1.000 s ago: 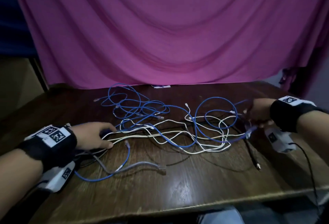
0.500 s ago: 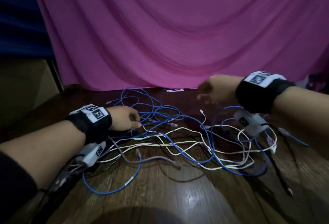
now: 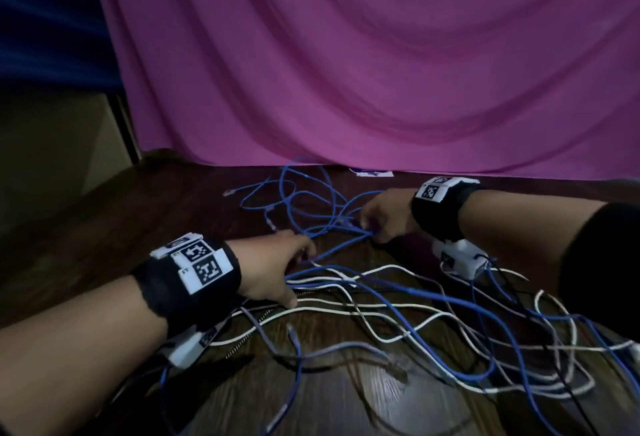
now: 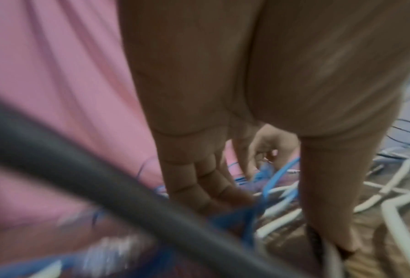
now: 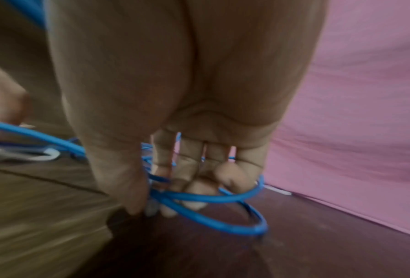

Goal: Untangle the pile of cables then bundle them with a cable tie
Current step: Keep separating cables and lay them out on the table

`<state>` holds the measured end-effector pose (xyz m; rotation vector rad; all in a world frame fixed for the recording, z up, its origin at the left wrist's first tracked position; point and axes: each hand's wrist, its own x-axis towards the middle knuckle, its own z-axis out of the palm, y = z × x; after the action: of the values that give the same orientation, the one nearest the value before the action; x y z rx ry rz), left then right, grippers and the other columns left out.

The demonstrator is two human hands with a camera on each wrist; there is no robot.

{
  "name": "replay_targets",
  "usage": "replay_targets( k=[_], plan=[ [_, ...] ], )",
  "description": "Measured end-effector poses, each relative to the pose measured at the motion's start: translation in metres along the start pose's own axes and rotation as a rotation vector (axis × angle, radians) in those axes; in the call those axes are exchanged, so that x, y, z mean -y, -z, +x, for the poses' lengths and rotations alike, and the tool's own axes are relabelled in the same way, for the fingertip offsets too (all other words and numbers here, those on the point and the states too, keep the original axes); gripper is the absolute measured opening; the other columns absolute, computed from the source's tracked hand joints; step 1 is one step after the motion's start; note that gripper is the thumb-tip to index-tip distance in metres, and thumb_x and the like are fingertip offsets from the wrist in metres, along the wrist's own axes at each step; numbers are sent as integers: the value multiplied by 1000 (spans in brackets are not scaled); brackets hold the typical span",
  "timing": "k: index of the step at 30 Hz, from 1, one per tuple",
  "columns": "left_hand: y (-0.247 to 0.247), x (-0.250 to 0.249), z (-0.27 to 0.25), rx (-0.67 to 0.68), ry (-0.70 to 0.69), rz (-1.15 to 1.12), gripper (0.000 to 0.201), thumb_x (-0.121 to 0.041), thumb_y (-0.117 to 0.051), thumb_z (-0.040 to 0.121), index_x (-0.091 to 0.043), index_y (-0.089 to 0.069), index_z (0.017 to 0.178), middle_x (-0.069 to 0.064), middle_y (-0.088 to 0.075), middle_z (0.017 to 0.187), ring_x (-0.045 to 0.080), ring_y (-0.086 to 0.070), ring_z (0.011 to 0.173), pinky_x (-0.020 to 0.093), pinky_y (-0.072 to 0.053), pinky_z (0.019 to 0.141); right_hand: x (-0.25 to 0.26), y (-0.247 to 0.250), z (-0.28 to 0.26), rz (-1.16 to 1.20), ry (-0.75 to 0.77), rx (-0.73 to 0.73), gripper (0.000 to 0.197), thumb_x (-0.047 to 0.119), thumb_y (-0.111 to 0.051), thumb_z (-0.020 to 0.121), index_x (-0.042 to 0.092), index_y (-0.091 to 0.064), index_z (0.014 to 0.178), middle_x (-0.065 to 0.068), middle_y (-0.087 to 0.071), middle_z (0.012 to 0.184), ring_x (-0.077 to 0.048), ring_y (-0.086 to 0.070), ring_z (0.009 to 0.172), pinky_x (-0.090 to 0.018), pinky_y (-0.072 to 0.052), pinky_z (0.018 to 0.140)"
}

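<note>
A tangle of blue cables [image 3: 294, 200], white cables [image 3: 398, 307] and a grey cable [image 3: 332, 356] is spread over the dark wooden table [image 3: 173, 214]. My left hand [image 3: 294, 276] lies on the near left of the pile. Its straight fingers [image 4: 206, 188] touch blue strands, and its thumb [image 4: 330, 216] presses a white one. My right hand [image 3: 374, 231] is at the back middle. In the right wrist view the right hand [image 5: 163, 205] pinches loops of blue cable [image 5: 223, 196] between thumb and curled fingers. No cable tie is in view.
A pink cloth [image 3: 381, 72] hangs right behind the table, with a small white tag [image 3: 374, 172] at its foot. A thick dark lead [image 4: 80, 178] crosses the left wrist view. Cable loops run off toward the right edge [image 3: 588, 349].
My right hand left the pile's right end, rose across it and came down on the blue loops at the back, taking hold. My left hand slid forward toward the middle.
</note>
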<state>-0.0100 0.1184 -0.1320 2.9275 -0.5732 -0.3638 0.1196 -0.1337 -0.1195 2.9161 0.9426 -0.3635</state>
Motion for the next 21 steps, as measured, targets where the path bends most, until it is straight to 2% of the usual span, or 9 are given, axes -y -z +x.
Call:
replay_targets(
  k=[2, 4, 6, 9, 13, 16, 19, 21],
  plan=[
    [-3, 3, -2, -48, -32, -14, 88, -33, -89, 72, -36, -36, 142, -9, -35, 132, 14, -57, 104, 24, -47, 93, -19, 12, 2, -43, -124, -34, 29, 24, -75, 82, 16, -69, 110, -3, -68, 93, -23, -64, 88, -29, -49, 76],
    [-4, 5, -3, -48, -31, -38, 86, -34, -88, 73, -40, -34, 141, -10, -36, 128, 11, -56, 93, 22, -45, 86, -39, 24, -2, -121, -251, -100, 30, 30, -67, 87, 14, -71, 112, -12, -73, 105, -30, -68, 97, -36, -54, 84],
    [-4, 8, -4, -17, -39, -33, 74, -37, -86, 76, -41, -43, 136, -10, -44, 122, 7, -54, 92, 23, -46, 88, -56, 34, -10, -145, -323, -170, 32, 37, -62, 91, 19, -73, 114, -11, -74, 107, -31, -68, 98, -32, -51, 80],
    [-1, 7, -4, 23, -72, -20, 51, -37, -84, 79, -39, -60, 124, -10, -51, 117, 4, -53, 99, 23, -46, 94, -71, 46, -22, -46, -382, -283, 32, 47, -66, 92, 26, -75, 114, -6, -75, 106, -29, -67, 97, -25, -39, 76],
    [8, 4, -5, 51, -73, 33, 50, -47, -82, 79, -38, -63, 124, -12, -55, 114, 4, -56, 99, 24, -47, 94, -73, 54, -40, 2, -408, -353, 28, 37, -68, 91, 29, -76, 116, -2, -76, 107, -27, -68, 98, -23, -37, 76],
    [23, 2, -5, 11, -38, 6, 51, -59, -76, 80, -38, -63, 125, -16, -62, 111, 2, -61, 91, 22, -50, 90, -65, 56, -54, 42, -399, -372, 27, 36, -66, 90, 32, -76, 115, 0, -77, 104, -22, -64, 87, -23, -38, 75],
    [39, -4, 0, -77, -9, -90, 39, -60, -72, 84, -40, -66, 117, -22, -68, 98, -7, -62, 82, 17, -50, 85, -50, 58, -67, 135, -391, -414, 23, 39, -64, 91, 33, -78, 108, 0, -77, 85, -18, -66, 71, -25, -49, 70],
    [46, -14, 10, -160, -6, -136, 35, -59, -70, 86, -38, -68, 114, -21, -70, 99, -7, -63, 84, 17, -50, 86, -39, 57, -75, 246, -362, -491, 18, 34, -62, 93, 29, -78, 100, -1, -75, 74, -14, -67, 59, -26, -56, 66]
  ],
)
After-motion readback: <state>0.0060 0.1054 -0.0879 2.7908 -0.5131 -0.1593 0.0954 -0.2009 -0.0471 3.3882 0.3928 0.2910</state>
